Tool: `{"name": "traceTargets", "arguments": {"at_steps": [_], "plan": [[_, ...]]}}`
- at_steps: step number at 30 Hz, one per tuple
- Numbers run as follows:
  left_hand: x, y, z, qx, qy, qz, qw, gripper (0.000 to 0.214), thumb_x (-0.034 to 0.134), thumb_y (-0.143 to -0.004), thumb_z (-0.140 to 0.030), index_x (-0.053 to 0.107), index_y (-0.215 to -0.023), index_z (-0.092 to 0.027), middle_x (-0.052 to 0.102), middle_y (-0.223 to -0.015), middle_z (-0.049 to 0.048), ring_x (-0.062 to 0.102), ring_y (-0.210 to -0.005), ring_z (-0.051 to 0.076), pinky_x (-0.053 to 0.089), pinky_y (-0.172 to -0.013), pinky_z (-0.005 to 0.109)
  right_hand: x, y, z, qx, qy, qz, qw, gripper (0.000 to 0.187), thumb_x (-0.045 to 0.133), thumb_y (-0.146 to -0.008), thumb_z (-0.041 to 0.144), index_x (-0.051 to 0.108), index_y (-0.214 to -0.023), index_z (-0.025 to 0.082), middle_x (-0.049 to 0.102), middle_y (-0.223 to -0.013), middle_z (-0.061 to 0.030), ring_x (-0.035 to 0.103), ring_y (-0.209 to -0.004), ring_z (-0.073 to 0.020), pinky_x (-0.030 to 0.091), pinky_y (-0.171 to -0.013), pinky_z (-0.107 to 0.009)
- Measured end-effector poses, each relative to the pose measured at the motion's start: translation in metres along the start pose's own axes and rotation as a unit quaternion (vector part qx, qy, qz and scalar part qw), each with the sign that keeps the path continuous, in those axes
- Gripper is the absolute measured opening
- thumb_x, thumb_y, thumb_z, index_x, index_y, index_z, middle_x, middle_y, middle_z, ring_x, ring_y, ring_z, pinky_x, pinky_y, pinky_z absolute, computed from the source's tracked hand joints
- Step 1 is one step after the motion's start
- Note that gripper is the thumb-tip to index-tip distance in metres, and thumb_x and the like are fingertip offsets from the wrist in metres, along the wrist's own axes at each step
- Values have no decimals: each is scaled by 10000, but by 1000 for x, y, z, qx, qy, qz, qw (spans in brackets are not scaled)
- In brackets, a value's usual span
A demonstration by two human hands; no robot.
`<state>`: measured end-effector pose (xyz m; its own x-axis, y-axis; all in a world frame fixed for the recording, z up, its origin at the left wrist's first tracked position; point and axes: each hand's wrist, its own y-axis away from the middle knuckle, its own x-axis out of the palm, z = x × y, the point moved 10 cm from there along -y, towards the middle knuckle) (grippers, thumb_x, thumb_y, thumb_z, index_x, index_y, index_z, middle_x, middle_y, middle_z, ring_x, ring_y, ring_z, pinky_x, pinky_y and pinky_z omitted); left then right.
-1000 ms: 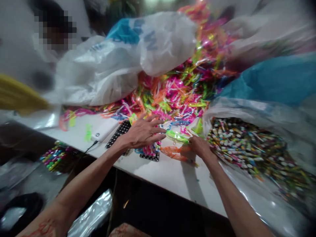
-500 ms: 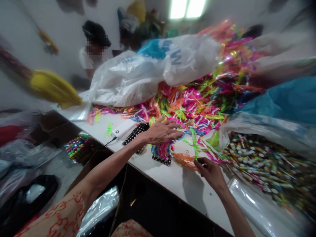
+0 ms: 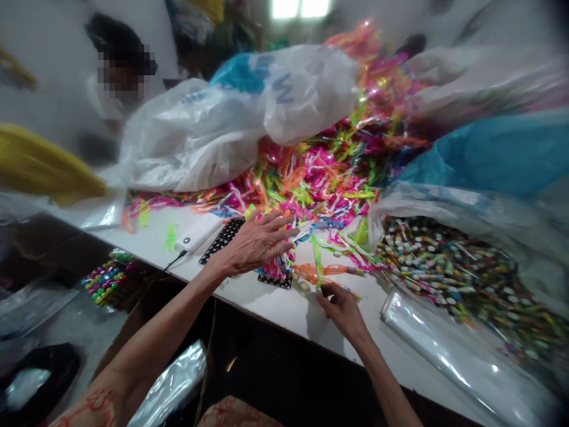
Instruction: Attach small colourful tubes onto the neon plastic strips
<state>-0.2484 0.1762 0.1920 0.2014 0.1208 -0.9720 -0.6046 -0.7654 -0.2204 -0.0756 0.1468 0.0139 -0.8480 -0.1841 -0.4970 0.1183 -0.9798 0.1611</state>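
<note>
My left hand (image 3: 262, 240) lies palm down with fingers spread over colourful plastic pieces (image 3: 279, 265). They stand packed in a black perforated tray (image 3: 274, 280) on the white table, partly hidden by the hand. With thumb and fingers pinched, my right hand (image 3: 341, 308) holds the lower end of a bright green plastic strip (image 3: 317, 258). Just behind it lie translucent orange plastic pieces (image 3: 329, 270). Left of my left hand is a second black perforated tray (image 3: 221, 240), with a white power bank (image 3: 198, 232) and its cable beside it.
Behind my hands rises a heap of neon plastic pieces (image 3: 320, 172) under a white plastic sack (image 3: 195, 142). At right, an opened bag holds many small pencil-like sticks (image 3: 448, 273). A clear plastic roll (image 3: 462, 356) lies along the front. Another person (image 3: 120, 71) is at far left.
The view has turned right, so everything appears further left. My left hand stays spread over the packed pieces, and my right hand keeps its pinch on the green strip.
</note>
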Motion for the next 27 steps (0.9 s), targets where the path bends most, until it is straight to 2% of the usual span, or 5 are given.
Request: {"name": "traceTargets", "arguments": {"at_steps": [7,11,15,21,27], "plan": [[3,-3,1,-13,4,40,999,410,202,-919,-452,374,-1280,-359,301,-1403,-43,216,-1305,190,155,-1047,422,3,0,-3,-5,63,-24,998,196,515,-739,371,499,-679,184,484,-576,16,456,-529,-141,348,-497,-247],[5,-4,-1,-13,1,50,999,408,205,-920,-449,355,-1290,-365,296,-1404,-47,212,-1307,187,139,-1054,415,5,5,7,-32,85,-40,995,224,476,-782,403,505,-710,193,490,-615,4,449,-564,-151,349,-543,-263],[5,-5,-3,-15,-1,49,999,400,214,-922,-440,322,-1301,-380,304,-1401,-43,216,-1306,180,147,-1048,418,11,4,29,-78,49,-55,994,166,455,-795,344,500,-745,192,505,-701,-10,462,-596,-144,360,-569,-257],[3,-5,-4,-13,3,30,999,387,229,-926,-419,346,-1292,-370,314,-1395,-55,226,-1301,183,141,-1046,408,23,-11,56,-96,-53,-81,991,60,485,-727,234,466,-686,193,464,-586,34,436,-553,-120,342,-528,-223],[3,-5,-3,-19,4,14,1000,385,230,-923,-429,384,-1271,-369,350,-1378,-43,244,-1292,199,145,-1035,420,36,-15,47,-73,-113,-76,988,76,469,-744,232,518,-737,173,516,-639,17,465,-584,-125,362,-537,-223]]}}
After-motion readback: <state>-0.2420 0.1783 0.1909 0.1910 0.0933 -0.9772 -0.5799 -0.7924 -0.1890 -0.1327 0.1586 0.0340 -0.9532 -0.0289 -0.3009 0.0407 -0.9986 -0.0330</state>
